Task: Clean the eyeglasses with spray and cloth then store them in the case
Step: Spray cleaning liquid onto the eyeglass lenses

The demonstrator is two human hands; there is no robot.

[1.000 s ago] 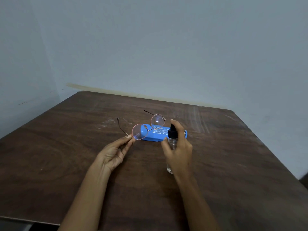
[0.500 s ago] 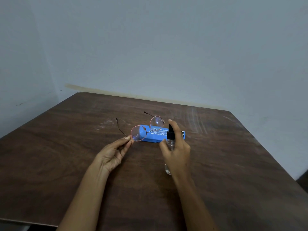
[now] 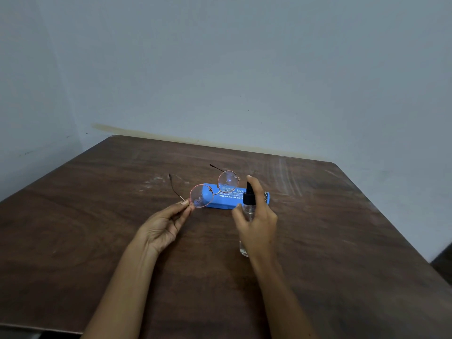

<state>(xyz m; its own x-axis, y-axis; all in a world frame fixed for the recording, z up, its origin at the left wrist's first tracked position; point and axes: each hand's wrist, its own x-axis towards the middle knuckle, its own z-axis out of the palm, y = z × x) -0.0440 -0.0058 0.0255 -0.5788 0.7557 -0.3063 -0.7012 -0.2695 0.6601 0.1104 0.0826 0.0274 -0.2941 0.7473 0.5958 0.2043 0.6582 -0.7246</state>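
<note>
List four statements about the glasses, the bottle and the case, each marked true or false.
1. The left hand pinches the eyeglasses at the rim of one lens. True.
2. The right hand holds the spray bottle, a finger over its black nozzle. True.
3. The blue case lies open on the table. False: it is shut.
4. The eyeglasses' arms are folded. False: both are spread.

The left forearm [image 3: 122,289] and the right forearm [image 3: 281,297] are slim and bare up to the near edge. The left hand [image 3: 163,228] and the right hand [image 3: 259,223] are bare too.
</note>
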